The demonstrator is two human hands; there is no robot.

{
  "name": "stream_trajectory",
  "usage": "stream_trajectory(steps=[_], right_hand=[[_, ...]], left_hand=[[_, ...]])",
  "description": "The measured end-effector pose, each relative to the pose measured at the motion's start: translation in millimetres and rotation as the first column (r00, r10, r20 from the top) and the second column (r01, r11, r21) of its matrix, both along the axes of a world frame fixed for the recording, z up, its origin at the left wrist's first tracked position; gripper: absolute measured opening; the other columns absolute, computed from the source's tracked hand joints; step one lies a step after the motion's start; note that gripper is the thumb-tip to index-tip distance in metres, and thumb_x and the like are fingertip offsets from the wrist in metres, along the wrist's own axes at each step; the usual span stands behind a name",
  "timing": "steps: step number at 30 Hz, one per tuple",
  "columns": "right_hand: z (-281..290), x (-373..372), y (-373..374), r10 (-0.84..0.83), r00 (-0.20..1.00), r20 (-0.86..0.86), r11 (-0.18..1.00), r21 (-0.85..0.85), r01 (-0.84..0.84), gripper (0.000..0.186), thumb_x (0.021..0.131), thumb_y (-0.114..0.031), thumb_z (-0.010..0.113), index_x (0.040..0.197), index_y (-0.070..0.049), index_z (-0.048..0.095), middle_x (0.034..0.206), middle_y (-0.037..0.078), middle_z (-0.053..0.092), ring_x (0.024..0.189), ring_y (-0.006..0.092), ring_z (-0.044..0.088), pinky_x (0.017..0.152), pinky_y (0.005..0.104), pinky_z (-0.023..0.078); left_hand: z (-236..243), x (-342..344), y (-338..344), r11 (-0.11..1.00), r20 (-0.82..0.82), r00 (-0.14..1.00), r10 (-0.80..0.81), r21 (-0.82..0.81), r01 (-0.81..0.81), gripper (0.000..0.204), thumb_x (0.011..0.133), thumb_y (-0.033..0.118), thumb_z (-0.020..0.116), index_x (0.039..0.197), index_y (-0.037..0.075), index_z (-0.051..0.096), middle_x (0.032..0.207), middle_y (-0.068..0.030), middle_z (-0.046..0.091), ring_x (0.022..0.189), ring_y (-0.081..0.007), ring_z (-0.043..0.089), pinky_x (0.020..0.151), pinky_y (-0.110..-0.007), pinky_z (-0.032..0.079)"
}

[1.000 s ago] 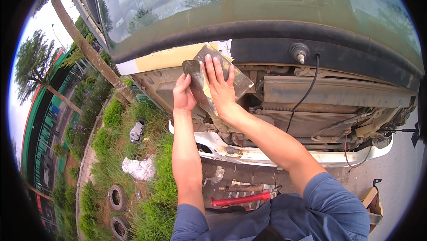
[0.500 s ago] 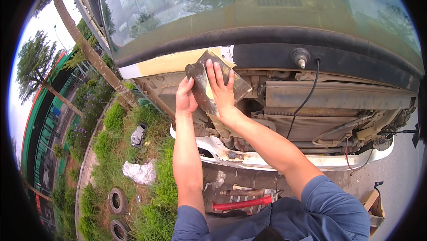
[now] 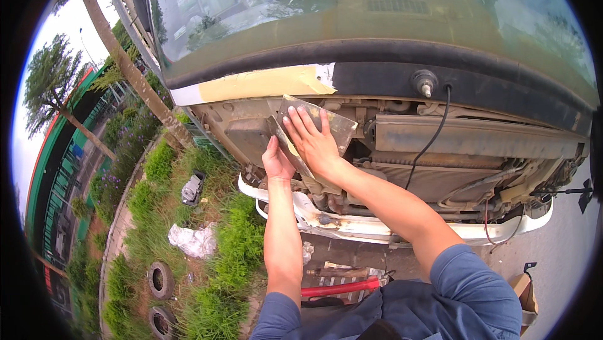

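My right hand (image 3: 314,142) lies over a dull metal plate (image 3: 339,128) smeared with pale yellow paste, fingers closed against it. My left hand (image 3: 278,161) grips the lower left edge of a second, narrower blade under the plate; exactly how the two pieces overlap is hard to tell. Both are held just below a strip of pale yellow filler (image 3: 257,80) with a white patch at each end, on the vehicle's front panel beneath the windscreen. The black trim (image 3: 377,79) continues to the right, with a wiper spindle (image 3: 426,84).
An exposed radiator (image 3: 452,175) with a hanging black cable (image 3: 422,151) sits above a white bumper (image 3: 527,219). Below are a red tube (image 3: 339,286), a cardboard box (image 3: 525,296) and a plastic bag (image 3: 191,239). Two tyres (image 3: 160,279) lie in grass beside a tree (image 3: 125,76).
Both hands and the plates have moved down and slightly right, away from the yellow strip, which shows more fully. My right hand has tilted leftward with the plate.
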State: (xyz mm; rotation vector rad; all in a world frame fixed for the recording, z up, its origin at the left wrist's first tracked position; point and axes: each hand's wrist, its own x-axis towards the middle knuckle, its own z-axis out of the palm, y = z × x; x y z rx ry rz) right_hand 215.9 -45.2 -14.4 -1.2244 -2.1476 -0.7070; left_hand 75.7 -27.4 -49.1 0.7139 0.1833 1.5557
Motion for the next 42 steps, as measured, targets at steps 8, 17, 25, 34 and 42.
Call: stream_trajectory(steps=[8, 17, 25, 34, 42], right_hand=[[42.2, 4.8, -11.0, 0.065, 0.988, -0.141, 0.994, 0.094, -0.052, 0.07, 0.085, -0.018, 0.055, 0.151, -0.009, 0.033, 0.158, 0.014, 0.026, 0.146, 0.0282, 0.025, 0.113, 0.0638, 0.01], [57.9, 4.6, 3.0, -0.044, 0.995, -0.088, 0.992, 0.116, 0.054, 0.082, 0.079, -0.015, 0.062, 0.153, -0.01, 0.028, 0.159, 0.013, 0.023, 0.147, 0.0278, 0.022, 0.113, 0.0641, 0.01], [54.7, 4.3, 3.4, -0.08, 0.995, -0.054, 0.994, 0.067, 0.083, 0.09, 0.074, -0.015, 0.067, 0.154, -0.012, 0.025, 0.16, 0.011, 0.02, 0.148, 0.0271, 0.02, 0.113, 0.0642, 0.011], [40.3, 0.5, 12.9, -0.043, 0.997, -0.071, 0.987, 0.152, 0.054, 0.062, 0.089, -0.023, 0.05, 0.148, -0.009, 0.037, 0.158, 0.011, 0.026, 0.147, 0.0263, 0.023, 0.113, 0.0665, 0.009], [18.8, -4.2, 10.4, 0.039, 0.999, -0.015, 0.998, 0.06, -0.038, 0.064, 0.09, -0.021, 0.051, 0.151, -0.012, 0.034, 0.158, 0.009, 0.026, 0.146, 0.0258, 0.024, 0.113, 0.0653, 0.009]], left_hand=[[46.8, -5.7, 0.2, 0.991, -0.055, 0.998, 0.015, 0.131, -0.008, 0.031, 0.101, 0.024, 0.047, 0.119, 0.002, 0.06, 0.121, -0.0083, 0.064, 0.119, -0.0238, 0.056, 0.106, -0.04, 0.039], [69.9, 0.0, 16.9, 0.978, -0.074, 0.995, -0.064, 0.194, 0.078, 0.038, 0.101, 0.02, 0.045, 0.134, 0.002, 0.052, 0.136, -0.0098, 0.056, 0.124, -0.0245, 0.054, 0.109, -0.041, 0.038], [64.5, 0.7, 18.5, 0.986, -0.068, 0.997, -0.036, 0.16, 0.047, 0.038, 0.101, 0.02, 0.045, 0.133, 0.002, 0.053, 0.136, -0.0102, 0.056, 0.125, -0.0243, 0.053, 0.109, -0.041, 0.038], [50.2, -0.4, 18.7, 0.99, -0.043, 0.998, -0.04, 0.134, 0.045, 0.042, 0.102, 0.022, 0.042, 0.137, 0.002, 0.048, 0.14, -0.0106, 0.053, 0.13, -0.0255, 0.048, 0.112, -0.042, 0.034], [22.6, 4.1, 4.4, 1.0, 0.062, 0.998, 0.021, -0.001, -0.021, 0.034, 0.102, 0.027, 0.042, 0.12, 0.005, 0.061, 0.132, -0.0097, 0.059, 0.126, -0.0269, 0.051, 0.11, -0.043, 0.034]])
